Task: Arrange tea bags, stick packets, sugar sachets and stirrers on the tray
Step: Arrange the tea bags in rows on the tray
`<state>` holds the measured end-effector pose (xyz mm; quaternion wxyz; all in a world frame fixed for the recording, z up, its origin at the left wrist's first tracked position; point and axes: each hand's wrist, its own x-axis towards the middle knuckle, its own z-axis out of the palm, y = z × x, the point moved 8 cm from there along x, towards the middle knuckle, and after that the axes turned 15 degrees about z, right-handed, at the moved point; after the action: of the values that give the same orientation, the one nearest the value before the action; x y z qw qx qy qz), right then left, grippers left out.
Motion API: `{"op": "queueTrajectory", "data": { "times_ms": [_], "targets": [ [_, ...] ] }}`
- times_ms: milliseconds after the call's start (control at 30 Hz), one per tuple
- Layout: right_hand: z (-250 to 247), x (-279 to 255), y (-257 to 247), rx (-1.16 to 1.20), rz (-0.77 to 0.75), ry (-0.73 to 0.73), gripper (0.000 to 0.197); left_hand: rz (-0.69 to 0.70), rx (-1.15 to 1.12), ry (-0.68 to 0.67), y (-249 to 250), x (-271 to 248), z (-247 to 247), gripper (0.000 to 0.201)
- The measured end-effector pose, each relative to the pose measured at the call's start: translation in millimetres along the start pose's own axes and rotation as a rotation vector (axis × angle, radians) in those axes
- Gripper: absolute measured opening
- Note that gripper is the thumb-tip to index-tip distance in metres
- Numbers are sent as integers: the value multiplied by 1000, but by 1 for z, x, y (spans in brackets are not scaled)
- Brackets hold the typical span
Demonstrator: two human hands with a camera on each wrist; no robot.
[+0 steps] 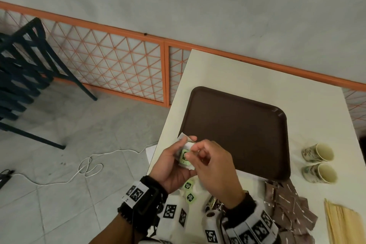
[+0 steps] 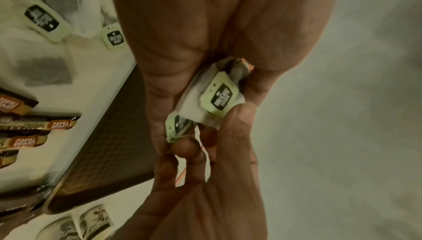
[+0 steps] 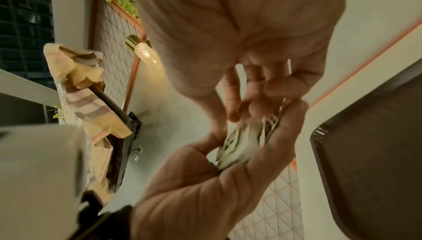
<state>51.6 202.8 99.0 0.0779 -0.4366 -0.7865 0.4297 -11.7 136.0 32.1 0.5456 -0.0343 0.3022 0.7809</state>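
Observation:
My left hand (image 1: 183, 149) holds a small bunch of tea bags (image 1: 185, 156) with pale green tags just over the near left corner of the brown tray (image 1: 237, 130). My right hand (image 1: 193, 151) pinches one of them between thumb and forefinger. The left wrist view shows two green tags (image 2: 219, 99) against white bag paper in my left palm. In the right wrist view the bunch of tea bags (image 3: 242, 144) sits between both hands, blurred. The tray holds nothing. More tea bags (image 1: 189, 190) lie on the table under my wrists.
Stick packets (image 1: 213, 203) lie near my right wrist. Brown sugar sachets (image 1: 287, 204) are heaped to their right, and wooden stirrers (image 1: 342, 222) lie at the near right. Two paper cups (image 1: 318, 162) lie on their sides right of the tray. The table's left edge (image 1: 168, 125) drops to the floor.

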Motion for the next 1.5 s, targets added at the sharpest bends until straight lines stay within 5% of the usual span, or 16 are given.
{"op": "queueTrajectory", "data": {
  "times_ms": [367,567,867,1133,1333,1500],
  "targets": [
    [-15,13,-4,-52,66,28,9,-70,-131,-45,4,0,8,37],
    [-32,15,-14,534,273,-211,10,-123,-88,-29,13,10,1,18],
    [-43,39,7,504,337,-160,11,-19,298,-151,27,26,12,31],
    [-13,53,33,652,492,-235,19,85,448,38,24,42,-8,10],
    [8,84,54,433,532,-280,12,93,598,183,25,65,-32,26],
    [19,171,69,271,515,-204,13,123,572,309,43,91,-50,15]
  ]
}}
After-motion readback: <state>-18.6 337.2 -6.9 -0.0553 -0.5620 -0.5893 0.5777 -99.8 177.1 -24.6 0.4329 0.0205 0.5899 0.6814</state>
